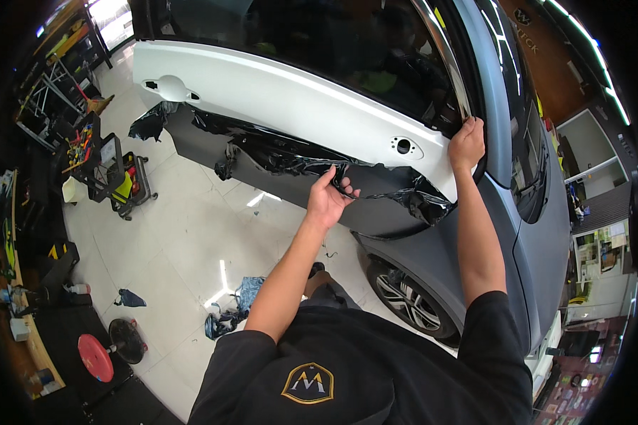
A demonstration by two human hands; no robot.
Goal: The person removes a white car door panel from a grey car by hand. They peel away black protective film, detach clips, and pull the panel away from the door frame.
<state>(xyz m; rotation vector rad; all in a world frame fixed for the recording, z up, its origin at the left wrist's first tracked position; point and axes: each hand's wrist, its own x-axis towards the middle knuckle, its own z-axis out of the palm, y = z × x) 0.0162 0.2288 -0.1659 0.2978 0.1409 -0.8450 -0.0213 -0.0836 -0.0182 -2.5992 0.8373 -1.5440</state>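
Observation:
A car door [262, 88] stands out from a grey-blue car, its upper panel white. Glossy black film [269, 152] hangs crumpled across the door, loose from the white part. Below the crumpled band the door is dark matte grey. My left hand [327, 198] is closed on the film near mid-door, thumb up and fingers curled round its crumpled edge. At the door's right end, just below the window corner, my right hand [466, 145] wraps round the door edge. Between my hands sits a round mirror mount hole [403, 146].
The front wheel [411, 294] is below the door. Scraps of film [223, 322] and a blue-black piece [130, 298] lie on the tiled floor. At left stand a tool cart [110, 166] and a red-seated stool [96, 358]. Shelves [592, 152] line the right.

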